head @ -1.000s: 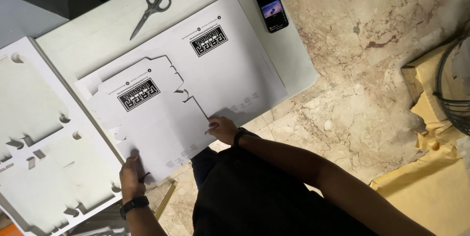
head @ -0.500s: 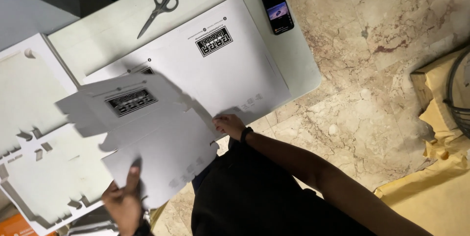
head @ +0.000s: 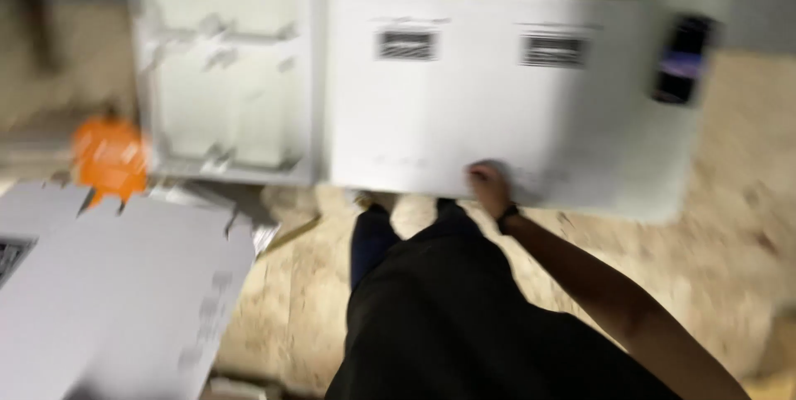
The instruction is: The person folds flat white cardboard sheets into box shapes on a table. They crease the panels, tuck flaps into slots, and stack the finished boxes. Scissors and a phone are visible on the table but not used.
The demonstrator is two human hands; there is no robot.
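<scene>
Two white die-cut cardboard sheets are apart now: one (head: 489, 93) lies flat on the pale board (head: 688, 184), pressed at its near edge by the right hand (head: 489, 187), fingers blurred; the other (head: 108, 292) sits lower left, beyond view of any left hand.

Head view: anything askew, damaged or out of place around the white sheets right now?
Nothing looks damaged. The right hand rests on the near edge of the white printed sheet, which lies flat. A second cut-out white sheet lies off to the lower left, apart from it. The frame is motion-blurred.
</scene>
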